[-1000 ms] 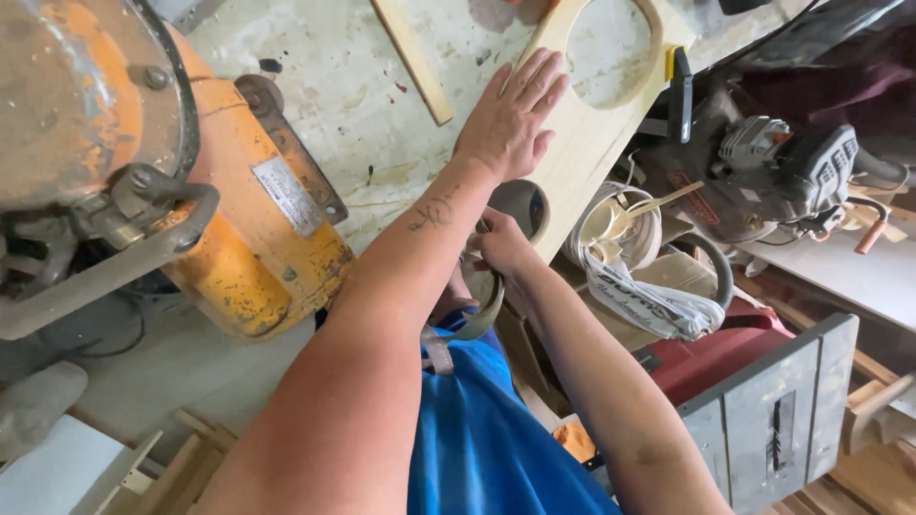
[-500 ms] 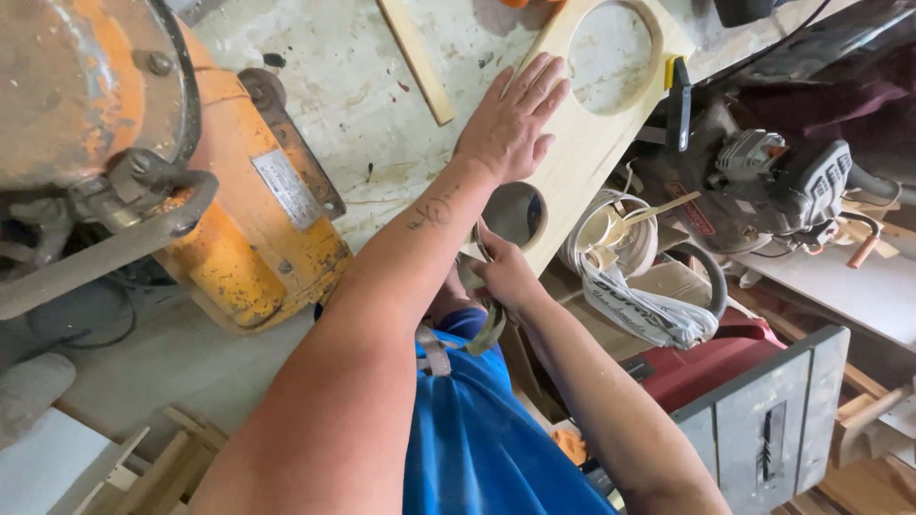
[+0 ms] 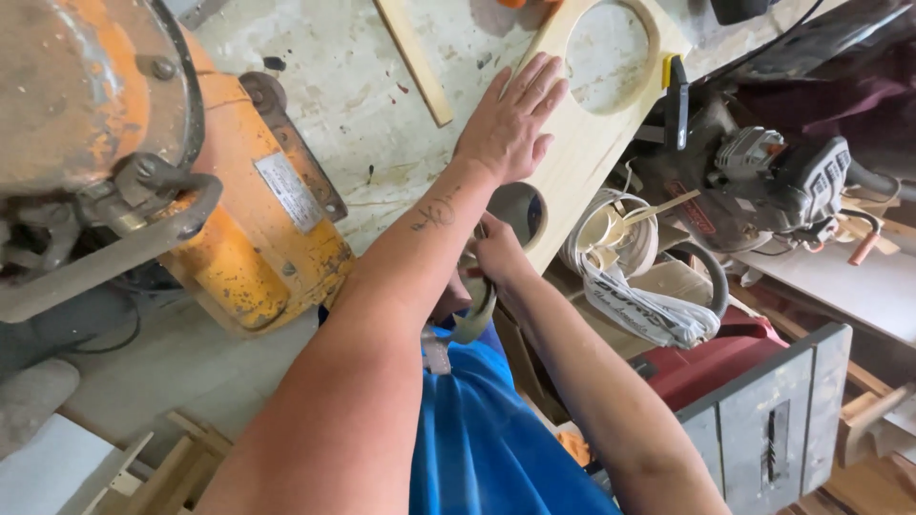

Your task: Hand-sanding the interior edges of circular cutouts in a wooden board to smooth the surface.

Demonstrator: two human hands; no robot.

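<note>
Left hand (image 3: 512, 119) lying flat, fingers spread, palm pressing down on pale wooden board (image 3: 587, 143) on the counter (image 3: 382, 114); pinning, not gripping

Board running long axis diagonally, from just under the left palm up and away to the far right; large round cutout (image 3: 608, 55) sitting beyond the fingertips, smaller round hole (image 3: 520, 212) sitting just behind the wrist, toward the body

Right hand (image 3: 496, 253) working at the near end of the board, right beside the small hole, fingers curled closed around something at the edge; not possible telling what, partly hidden by the left forearm

Right hand being the nearer one to the small hole; left holding mid-board, between the two openings

Thin wood strip (image 3: 413, 59) lying left of the left hand, apart from the board; orange machine (image 3: 258, 238) further left; coiled white cord (image 3: 620, 262) and power tool (image 3: 763, 181) sitting right of the board, off the counter edge
</note>
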